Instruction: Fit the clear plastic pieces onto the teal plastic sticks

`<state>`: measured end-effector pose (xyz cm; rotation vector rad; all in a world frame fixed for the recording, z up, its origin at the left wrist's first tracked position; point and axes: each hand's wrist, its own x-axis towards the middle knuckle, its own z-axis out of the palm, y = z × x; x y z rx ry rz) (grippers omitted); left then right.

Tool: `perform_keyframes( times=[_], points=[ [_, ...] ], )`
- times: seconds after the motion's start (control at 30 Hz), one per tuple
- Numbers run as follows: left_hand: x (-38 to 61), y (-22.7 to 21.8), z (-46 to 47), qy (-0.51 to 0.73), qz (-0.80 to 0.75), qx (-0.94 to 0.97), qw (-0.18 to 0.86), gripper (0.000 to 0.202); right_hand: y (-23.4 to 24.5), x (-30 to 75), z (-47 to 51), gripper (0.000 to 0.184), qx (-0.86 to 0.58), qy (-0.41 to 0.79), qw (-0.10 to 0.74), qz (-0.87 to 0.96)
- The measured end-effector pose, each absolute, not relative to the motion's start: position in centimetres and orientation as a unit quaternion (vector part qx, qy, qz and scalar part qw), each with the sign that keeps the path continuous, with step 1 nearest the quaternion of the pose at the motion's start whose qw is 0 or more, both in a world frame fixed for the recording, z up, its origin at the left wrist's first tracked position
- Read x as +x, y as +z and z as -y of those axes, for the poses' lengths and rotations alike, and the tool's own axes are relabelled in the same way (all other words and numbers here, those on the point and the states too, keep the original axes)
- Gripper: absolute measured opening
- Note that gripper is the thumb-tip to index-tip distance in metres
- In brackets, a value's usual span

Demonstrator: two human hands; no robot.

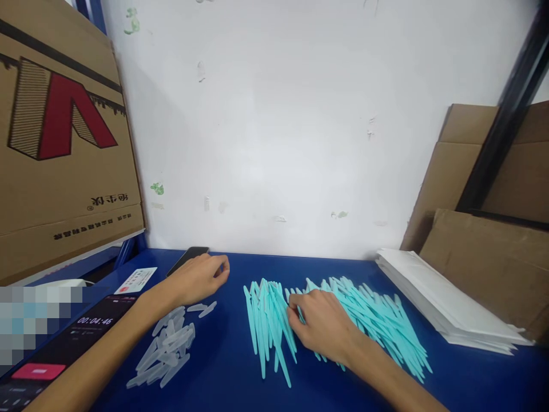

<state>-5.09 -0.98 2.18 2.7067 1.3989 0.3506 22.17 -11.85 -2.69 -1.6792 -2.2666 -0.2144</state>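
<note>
A spread of thin turquoise plastic sticks (377, 326) covers the middle and right of the blue table (223, 372). A tighter bunch of these turquoise sticks (268, 320) lies just left of it. My right hand (321, 329) rests on the sticks between the two groups, fingers curled and pinching at them. To the left lies a pile of clear plastic caps (167, 352). My left hand (199, 277) hovers beyond that pile, fingers curled with fingertip and thumb together; whether they hold anything is hidden.
A stack of white sheets (446, 303) lies at the right, with cardboard (484, 257) behind it. A large cardboard box (64, 143) stands at the left. A dark phone (189, 256), a white card (136, 280) and a timer screen (81, 335) sit at the left.
</note>
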Motion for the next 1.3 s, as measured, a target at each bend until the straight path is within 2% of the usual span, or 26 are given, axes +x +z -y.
perform_keyframes(
  times=[0.13, 0.27, 0.4, 0.63, 1.3],
  points=[
    [-3.9, 1.7, 1.4, 0.159, -0.413, 0.896, 0.024, 0.037, -1.6, 23.0, 11.6, 0.034, -0.609, -0.060, 0.213, 0.762],
    [-3.2, 0.7, 1.3, 0.217, -0.337, 0.915, -0.040, 0.042, -0.7, 24.2, 11.3, 0.041, -0.600, -0.034, 0.292, 0.744],
    [-3.1, 0.2, 1.1, 0.263, -0.304, 0.912, -0.081, 0.045, -0.1, 24.7, 11.5, 0.029, -0.547, -0.035, 0.391, 0.740],
    [-3.1, 0.0, 1.1, 0.278, -0.282, 0.911, -0.114, 0.040, 0.2, 24.4, 12.0, 0.018, -0.478, -0.065, 0.473, 0.737],
    [-1.8, -0.4, 2.5, 0.253, -0.241, 0.934, -0.075, 0.030, -0.1, 24.3, 12.1, 0.021, -0.459, -0.119, 0.468, 0.746]
  ],
)
